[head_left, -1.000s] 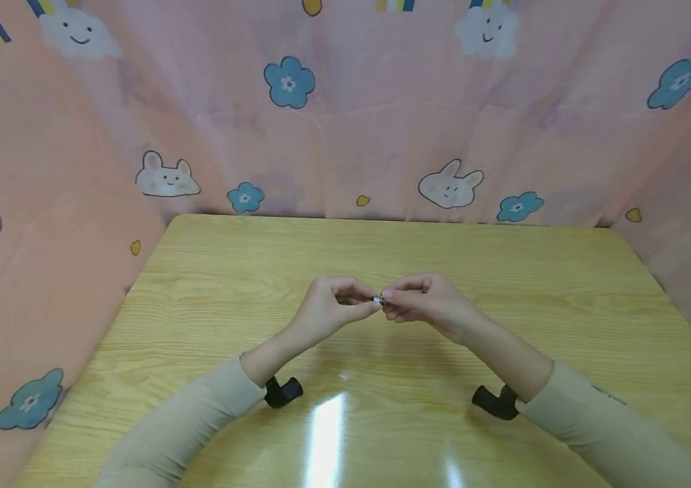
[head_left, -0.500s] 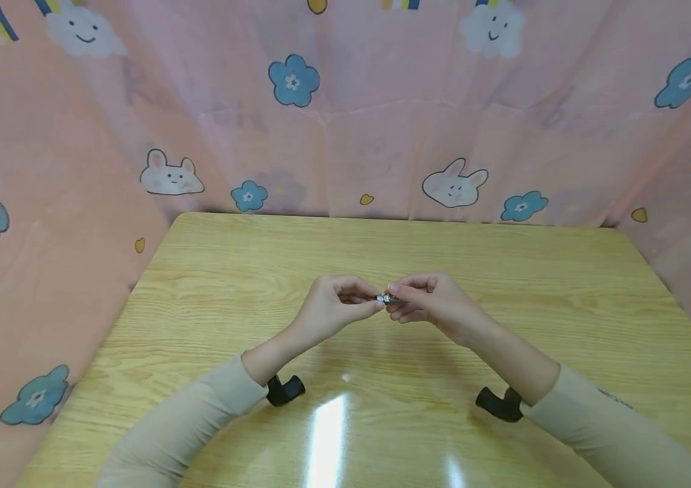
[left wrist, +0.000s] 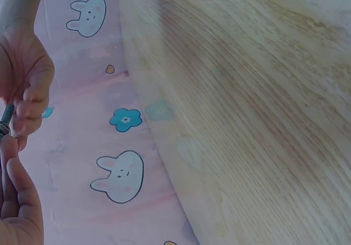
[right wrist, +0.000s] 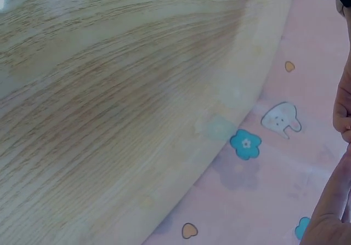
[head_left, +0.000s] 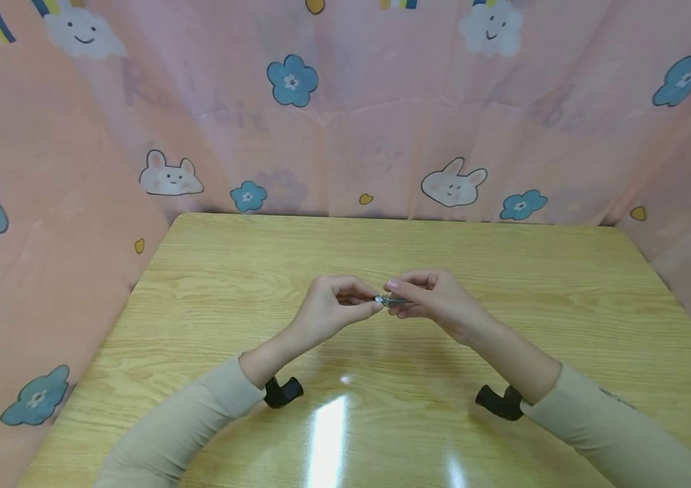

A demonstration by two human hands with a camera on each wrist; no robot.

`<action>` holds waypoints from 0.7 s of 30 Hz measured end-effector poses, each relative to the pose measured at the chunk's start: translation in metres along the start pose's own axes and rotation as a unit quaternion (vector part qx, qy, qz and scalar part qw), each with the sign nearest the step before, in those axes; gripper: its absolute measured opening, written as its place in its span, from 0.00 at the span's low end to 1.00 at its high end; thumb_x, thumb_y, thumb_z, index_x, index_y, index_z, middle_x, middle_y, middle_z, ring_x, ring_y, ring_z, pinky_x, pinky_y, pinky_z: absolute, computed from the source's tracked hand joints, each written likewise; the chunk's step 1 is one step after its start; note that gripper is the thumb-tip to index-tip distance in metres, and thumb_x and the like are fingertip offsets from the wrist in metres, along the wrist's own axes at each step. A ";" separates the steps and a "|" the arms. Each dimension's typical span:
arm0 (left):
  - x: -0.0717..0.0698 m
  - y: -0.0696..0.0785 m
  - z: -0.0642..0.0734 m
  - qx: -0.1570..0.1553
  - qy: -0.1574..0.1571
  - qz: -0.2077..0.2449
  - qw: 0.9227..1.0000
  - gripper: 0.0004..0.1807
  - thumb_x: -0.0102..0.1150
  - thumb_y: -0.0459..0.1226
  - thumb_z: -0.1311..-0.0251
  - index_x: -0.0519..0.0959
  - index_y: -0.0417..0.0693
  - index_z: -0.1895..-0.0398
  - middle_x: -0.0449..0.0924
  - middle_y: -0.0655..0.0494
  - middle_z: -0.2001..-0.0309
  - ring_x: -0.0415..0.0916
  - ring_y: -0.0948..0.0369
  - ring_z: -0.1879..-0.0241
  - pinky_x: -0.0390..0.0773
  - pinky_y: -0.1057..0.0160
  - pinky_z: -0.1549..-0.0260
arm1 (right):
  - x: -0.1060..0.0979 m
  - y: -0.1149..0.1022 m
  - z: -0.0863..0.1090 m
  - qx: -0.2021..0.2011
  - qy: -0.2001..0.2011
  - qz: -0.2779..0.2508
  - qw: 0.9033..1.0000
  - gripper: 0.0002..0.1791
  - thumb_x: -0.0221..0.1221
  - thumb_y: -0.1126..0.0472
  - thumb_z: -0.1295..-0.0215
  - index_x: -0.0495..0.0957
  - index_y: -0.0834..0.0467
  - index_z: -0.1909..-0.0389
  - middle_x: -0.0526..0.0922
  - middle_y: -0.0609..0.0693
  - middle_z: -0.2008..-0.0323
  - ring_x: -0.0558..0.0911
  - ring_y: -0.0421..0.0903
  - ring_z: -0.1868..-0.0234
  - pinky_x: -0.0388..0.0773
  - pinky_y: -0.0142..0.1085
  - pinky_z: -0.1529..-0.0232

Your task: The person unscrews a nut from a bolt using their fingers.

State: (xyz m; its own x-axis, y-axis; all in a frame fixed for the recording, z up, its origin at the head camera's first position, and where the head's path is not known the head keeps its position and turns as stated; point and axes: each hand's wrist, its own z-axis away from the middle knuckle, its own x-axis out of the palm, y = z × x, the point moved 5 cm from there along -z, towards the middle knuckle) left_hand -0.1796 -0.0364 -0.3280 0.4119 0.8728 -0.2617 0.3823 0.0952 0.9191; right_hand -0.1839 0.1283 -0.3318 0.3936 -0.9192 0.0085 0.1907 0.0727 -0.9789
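A small metal bolt (left wrist: pixel 7 113) with a nut (left wrist: pixel 4 129) on its thread is held above the table between both hands. My left hand (head_left: pixel 332 303) pinches the head end of the bolt between thumb and fingertips. From the other side my right hand (head_left: pixel 437 301) curls its fingers round the nut and the threaded end, the thumb raised a little above them. In the left wrist view the thread points toward the right hand's curled fingers (left wrist: pixel 34 100). The right wrist view catches both hands only at its right edge, and the bolt is hidden there.
Below lies a wood-grain table (head_left: pixel 248 271) with a bright reflection near its front. Pink patterned cloth (head_left: pixel 345 149) hangs behind and at both sides. A black wrist-worn device sits under the left sleeve (head_left: pixel 199 407) and another under the right sleeve (head_left: pixel 601 420).
My right thumb has lifted and shifted right off the nut, showing more of the thread. The left hand keeps its pinch, nearly still.
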 end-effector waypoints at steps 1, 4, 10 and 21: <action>0.000 0.000 0.000 -0.001 0.001 0.000 1.000 0.06 0.63 0.32 0.44 0.83 0.39 0.65 0.83 0.49 0.65 0.81 0.61 0.68 0.82 0.62 0.66 | 0.001 0.000 0.000 0.005 -0.002 0.000 1.000 0.14 0.57 0.60 0.35 0.78 0.68 0.58 0.84 0.50 0.70 0.83 0.43 0.69 0.82 0.36 0.61; 0.000 0.000 0.000 -0.002 0.002 0.003 1.000 0.06 0.63 0.33 0.44 0.83 0.39 0.65 0.83 0.50 0.65 0.81 0.61 0.68 0.82 0.62 0.66 | 0.002 0.001 0.001 0.008 -0.012 0.003 1.000 0.15 0.56 0.62 0.34 0.77 0.71 0.56 0.84 0.50 0.73 0.83 0.43 0.71 0.82 0.35 0.65; 0.001 0.001 -0.001 -0.011 -0.002 0.008 1.000 0.07 0.63 0.33 0.43 0.83 0.38 0.64 0.83 0.49 0.64 0.81 0.61 0.67 0.82 0.62 0.65 | 0.001 -0.002 0.002 -0.025 -0.023 -0.001 0.999 0.07 0.59 0.66 0.38 0.80 0.64 0.61 0.84 0.49 0.68 0.83 0.42 0.66 0.80 0.36 0.58; 0.003 0.004 -0.002 -0.021 0.001 0.003 1.000 0.06 0.63 0.30 0.44 0.82 0.36 0.64 0.83 0.47 0.65 0.80 0.62 0.68 0.82 0.63 0.66 | 0.000 -0.004 0.004 -0.003 -0.013 -0.007 1.000 0.13 0.57 0.62 0.35 0.78 0.69 0.58 0.84 0.50 0.70 0.83 0.43 0.68 0.82 0.36 0.61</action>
State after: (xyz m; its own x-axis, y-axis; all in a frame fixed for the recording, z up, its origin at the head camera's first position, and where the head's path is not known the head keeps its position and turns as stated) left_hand -0.1783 -0.0321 -0.3244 0.4120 0.8748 -0.2549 0.3441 0.1097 0.9325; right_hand -0.1808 0.1294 -0.3271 0.4139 -0.9099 0.0274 0.1903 0.0570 -0.9801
